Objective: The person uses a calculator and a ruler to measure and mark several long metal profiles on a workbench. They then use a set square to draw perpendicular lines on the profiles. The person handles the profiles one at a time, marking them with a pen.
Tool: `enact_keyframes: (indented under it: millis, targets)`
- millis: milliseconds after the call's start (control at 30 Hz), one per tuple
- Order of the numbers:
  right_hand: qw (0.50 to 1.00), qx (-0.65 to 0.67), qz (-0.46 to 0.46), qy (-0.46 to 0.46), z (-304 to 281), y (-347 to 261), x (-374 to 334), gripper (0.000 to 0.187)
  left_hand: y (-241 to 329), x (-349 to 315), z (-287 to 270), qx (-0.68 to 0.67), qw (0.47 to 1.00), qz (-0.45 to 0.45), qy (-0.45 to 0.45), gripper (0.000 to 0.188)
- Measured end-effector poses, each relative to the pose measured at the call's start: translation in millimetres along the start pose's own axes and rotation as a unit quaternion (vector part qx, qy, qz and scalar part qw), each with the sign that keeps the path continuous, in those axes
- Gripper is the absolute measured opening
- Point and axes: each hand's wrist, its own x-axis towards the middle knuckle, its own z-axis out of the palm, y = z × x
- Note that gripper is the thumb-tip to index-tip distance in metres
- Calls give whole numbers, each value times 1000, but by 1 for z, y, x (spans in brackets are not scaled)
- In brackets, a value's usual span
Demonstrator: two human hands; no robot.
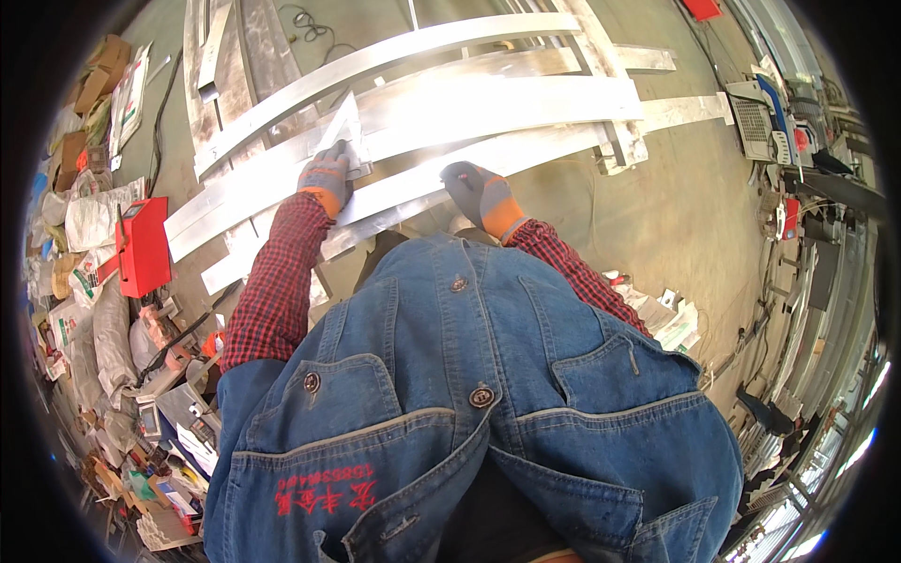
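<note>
Both of my hands wear grey and orange work gloves. My left hand (326, 178) is closed on a metal set square (345, 127), whose triangular blade stands out past the fingers over the bright metal bars. Just right of it, my right hand (481, 195) is curled at the near edge of a long silvery metal bar (413, 183). Whatever its fingers hold, if anything, is hidden. Beyond the hands, a wider bar (497, 113) shines with strong glare, and a curved-looking bar (394, 56) runs farther off.
The bars rest across metal rails at the left (225, 84) and right (601, 56). A red metal box (144, 246) stands at the left beside heaped bags and cartons. Tools and a grey crate (751, 122) line the right side. A cable (314, 28) lies on the floor beyond.
</note>
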Motion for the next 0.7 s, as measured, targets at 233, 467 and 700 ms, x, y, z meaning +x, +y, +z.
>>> enact_keyframes:
  millis: [233,467,700]
  targets:
    - [996,15,-10,84,48,-36,15,32,-15,0,3,-36,998,51,25,40]
    - [994,57,60,75,62,-53,17,28,-20,-4,14,-51,995,76,47,38]
    - [994,77,19,76,62,-72,36,24,-21,-3,17,-87,993,68,50,37]
